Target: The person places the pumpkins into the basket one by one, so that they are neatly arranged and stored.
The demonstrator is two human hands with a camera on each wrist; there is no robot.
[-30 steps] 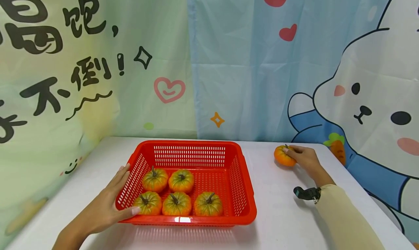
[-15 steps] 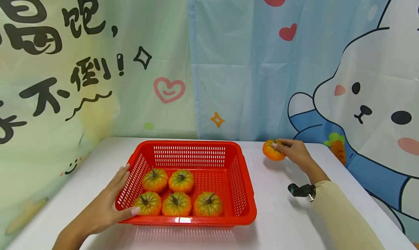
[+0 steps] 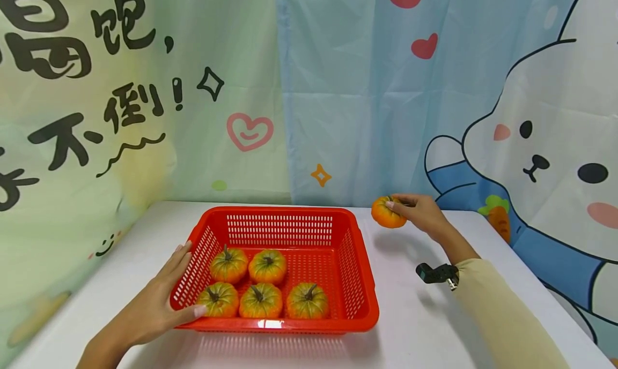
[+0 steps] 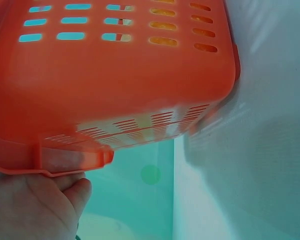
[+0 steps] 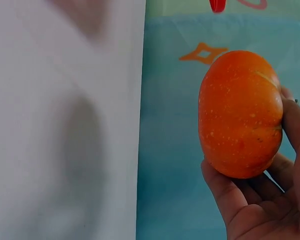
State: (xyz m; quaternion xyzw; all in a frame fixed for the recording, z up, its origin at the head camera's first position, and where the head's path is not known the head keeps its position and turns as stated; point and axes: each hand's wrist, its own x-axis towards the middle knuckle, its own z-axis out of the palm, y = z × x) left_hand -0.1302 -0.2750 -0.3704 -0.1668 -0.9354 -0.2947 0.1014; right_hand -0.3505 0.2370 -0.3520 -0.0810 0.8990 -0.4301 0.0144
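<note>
A small orange pumpkin (image 3: 384,214) is held in my right hand (image 3: 422,214) above the table, right of the red basket (image 3: 359,283). In the right wrist view the fingers and thumb curl round the pumpkin (image 5: 240,115) from one side. My left hand (image 3: 153,302) rests against the basket's left rim, fingers extended and spread, thumb laid over the near corner. The left wrist view shows that hand (image 4: 35,207) beneath the red rim. Several similar pumpkins (image 3: 259,301) sit in the basket's left and front part.
The basket stands on a white table (image 3: 405,326). A printed curtain (image 3: 333,117) hangs behind the table's far edge. A small black device (image 3: 436,273) sits at the right wrist, by the beige sleeve (image 3: 497,304).
My right hand has lifted the pumpkin off the table and carried it up and left, toward the basket. The left hand and the basket have stayed in place.
</note>
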